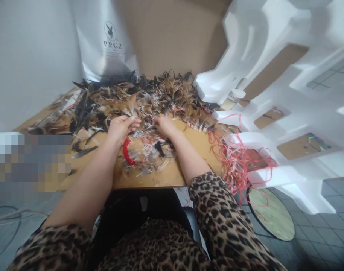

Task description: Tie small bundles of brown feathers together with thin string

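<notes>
My left hand (121, 127) is closed in a pinch over the near side of the feather pile. Brown feathers (131, 104) rise from between its thumb and fingertips. To its right, my right hand (163, 124) has its fingers curled together at the pile's edge. What it grips, if anything, is too small to make out. Below the hands lies a red braided band (128, 151), beside loose white and clear scraps (145, 158). The heap of brown and black feathers (172, 88) spreads across the back of the wooden table (198, 150).
A silvery bag (110, 56) with printed lettering stands behind the pile. Tangled red strings (236, 165) hang over the table's right edge. White foam packing pieces (262, 82) crowd the right side, above a round stool (272, 214). A pixelated patch hides the lower left.
</notes>
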Action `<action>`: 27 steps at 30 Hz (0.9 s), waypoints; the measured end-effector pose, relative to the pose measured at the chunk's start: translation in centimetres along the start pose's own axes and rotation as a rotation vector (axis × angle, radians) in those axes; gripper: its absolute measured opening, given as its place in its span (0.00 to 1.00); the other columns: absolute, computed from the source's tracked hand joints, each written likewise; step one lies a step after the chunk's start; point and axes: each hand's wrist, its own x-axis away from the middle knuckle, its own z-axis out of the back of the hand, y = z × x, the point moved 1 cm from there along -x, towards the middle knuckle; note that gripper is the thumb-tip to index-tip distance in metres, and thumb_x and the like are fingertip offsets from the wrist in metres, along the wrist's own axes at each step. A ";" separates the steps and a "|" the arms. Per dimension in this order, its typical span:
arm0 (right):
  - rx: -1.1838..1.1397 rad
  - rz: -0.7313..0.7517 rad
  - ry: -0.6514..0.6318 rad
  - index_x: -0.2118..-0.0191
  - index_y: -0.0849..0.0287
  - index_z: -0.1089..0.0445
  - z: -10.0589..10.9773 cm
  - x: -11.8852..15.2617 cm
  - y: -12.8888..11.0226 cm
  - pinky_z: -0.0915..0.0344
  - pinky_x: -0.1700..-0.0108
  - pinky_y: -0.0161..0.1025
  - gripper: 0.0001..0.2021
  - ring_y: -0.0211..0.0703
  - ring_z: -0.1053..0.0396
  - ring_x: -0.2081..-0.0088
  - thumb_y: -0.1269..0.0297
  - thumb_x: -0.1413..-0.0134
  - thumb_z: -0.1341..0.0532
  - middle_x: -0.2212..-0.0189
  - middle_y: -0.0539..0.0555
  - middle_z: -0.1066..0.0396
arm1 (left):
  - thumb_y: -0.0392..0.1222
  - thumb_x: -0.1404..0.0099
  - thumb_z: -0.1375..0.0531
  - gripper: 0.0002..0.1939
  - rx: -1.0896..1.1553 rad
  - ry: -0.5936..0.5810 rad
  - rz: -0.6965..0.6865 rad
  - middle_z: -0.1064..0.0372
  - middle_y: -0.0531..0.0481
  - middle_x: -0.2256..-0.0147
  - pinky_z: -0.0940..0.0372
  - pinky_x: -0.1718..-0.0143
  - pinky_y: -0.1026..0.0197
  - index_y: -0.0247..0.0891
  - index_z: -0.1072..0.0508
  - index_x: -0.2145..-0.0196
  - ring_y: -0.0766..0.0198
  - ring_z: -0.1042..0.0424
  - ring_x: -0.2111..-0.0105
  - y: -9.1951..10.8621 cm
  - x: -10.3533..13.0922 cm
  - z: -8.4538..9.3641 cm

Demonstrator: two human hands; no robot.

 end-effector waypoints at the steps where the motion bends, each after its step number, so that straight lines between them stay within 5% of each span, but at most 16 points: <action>1: -0.028 0.027 0.031 0.66 0.60 0.28 0.3 0.0 -0.1 0.42 0.59 0.36 0.10 0.42 0.36 0.62 0.71 0.51 0.46 0.65 0.57 0.32 | 0.39 0.50 0.36 0.09 -0.004 -0.015 0.001 0.26 0.41 0.69 0.38 0.79 0.73 0.29 0.27 0.74 0.72 0.30 0.77 -0.1 0.0 0.0; 6: -0.127 0.150 0.155 0.66 0.60 0.30 2.2 0.5 -1.2 0.44 0.58 0.35 0.09 0.40 0.37 0.61 0.72 0.51 0.47 0.66 0.54 0.32 | 0.38 0.51 0.36 0.09 -0.020 -0.033 -0.010 0.26 0.40 0.63 0.37 0.77 0.73 0.29 0.27 0.74 0.71 0.29 0.74 -0.2 -0.1 0.1; 20: -0.038 0.118 0.132 0.64 0.58 0.29 3.1 1.1 -2.1 0.48 0.56 0.40 0.10 0.44 0.38 0.59 0.70 0.49 0.47 0.63 0.53 0.29 | 0.41 0.52 0.35 0.12 -0.187 -0.138 0.020 0.26 0.38 0.67 0.36 0.78 0.71 0.28 0.26 0.72 0.67 0.27 0.75 -0.5 0.2 0.1; 27: -0.005 0.099 0.146 0.63 0.57 0.29 3.3 1.4 -2.7 0.47 0.56 0.41 0.11 0.46 0.38 0.57 0.69 0.48 0.47 0.62 0.54 0.29 | 0.35 0.51 0.35 0.07 -0.075 -0.168 0.104 0.27 0.40 0.73 0.34 0.75 0.71 0.27 0.26 0.75 0.69 0.28 0.77 -0.9 0.1 -0.1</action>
